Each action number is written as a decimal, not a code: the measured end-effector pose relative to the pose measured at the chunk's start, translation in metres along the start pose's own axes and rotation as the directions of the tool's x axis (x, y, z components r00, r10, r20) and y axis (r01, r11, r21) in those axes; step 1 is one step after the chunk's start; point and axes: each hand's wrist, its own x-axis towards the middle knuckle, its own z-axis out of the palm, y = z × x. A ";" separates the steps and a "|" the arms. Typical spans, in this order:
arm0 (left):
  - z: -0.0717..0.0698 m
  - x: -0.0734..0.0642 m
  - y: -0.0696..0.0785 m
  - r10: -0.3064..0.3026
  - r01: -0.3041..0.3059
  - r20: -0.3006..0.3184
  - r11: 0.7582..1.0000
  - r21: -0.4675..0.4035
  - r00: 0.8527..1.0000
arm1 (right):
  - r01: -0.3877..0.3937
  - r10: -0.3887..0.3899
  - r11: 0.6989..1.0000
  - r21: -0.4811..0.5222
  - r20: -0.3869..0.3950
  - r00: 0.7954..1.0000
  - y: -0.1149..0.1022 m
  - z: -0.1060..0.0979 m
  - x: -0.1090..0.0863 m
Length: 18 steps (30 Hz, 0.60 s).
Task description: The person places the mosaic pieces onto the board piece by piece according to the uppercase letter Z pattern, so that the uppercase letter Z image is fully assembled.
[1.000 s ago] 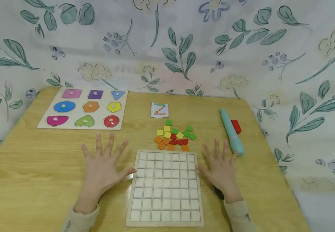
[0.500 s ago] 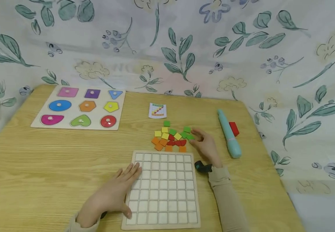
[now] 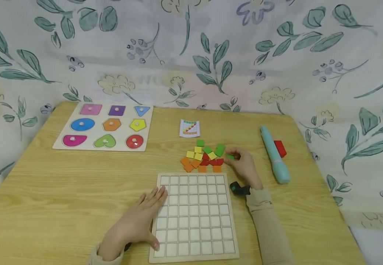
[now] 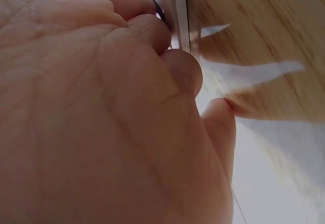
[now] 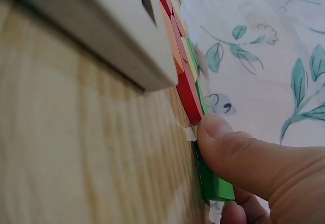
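My left hand (image 3: 138,219) lies with straight fingers over the left edge of a wooden grid board (image 3: 198,217); its palm fills much of the left wrist view. Beyond the board's upper right corner, my right hand (image 3: 244,165) pinches a green square tile (image 5: 216,181) between thumb and fingers. In the right wrist view the thumb covers part of that tile, which is at the table surface. To its left are other green tiles (image 3: 220,149), yellow tiles (image 3: 190,154), red pieces (image 3: 212,162) and orange tiles (image 3: 188,167), loosely grouped above the board.
A small pattern card (image 3: 189,129) lies behind the tiles. At the back left is a knobbed shape puzzle (image 3: 103,127). A teal stick-like object (image 3: 275,154) and a red block (image 3: 280,148) lie at the right. Floral cloth (image 3: 165,48) hangs behind the table (image 3: 62,195).
Both hands were spread beside the board. The left then came onto the board's left edge; the right reached to the green tiles and drew one slightly away from the group.
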 end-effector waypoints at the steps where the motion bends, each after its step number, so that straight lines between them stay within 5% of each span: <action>1: 0.000 0.000 0.000 0.003 -0.003 -0.003 1.000 0.003 1.000 | 0.001 -0.001 1.000 -0.009 -0.003 1.000 0.000 -0.001 -0.001; 14: 0.001 0.000 -0.002 -0.007 0.007 -0.005 0.999 -0.032 1.000 | 0.073 -0.070 0.995 -0.063 0.041 0.997 0.005 -0.013 -0.006; 18: 0.000 0.000 -0.003 -0.006 0.006 -0.007 1.000 -0.024 1.000 | 0.033 -0.033 0.998 -0.050 0.002 0.999 0.002 -0.011 -0.005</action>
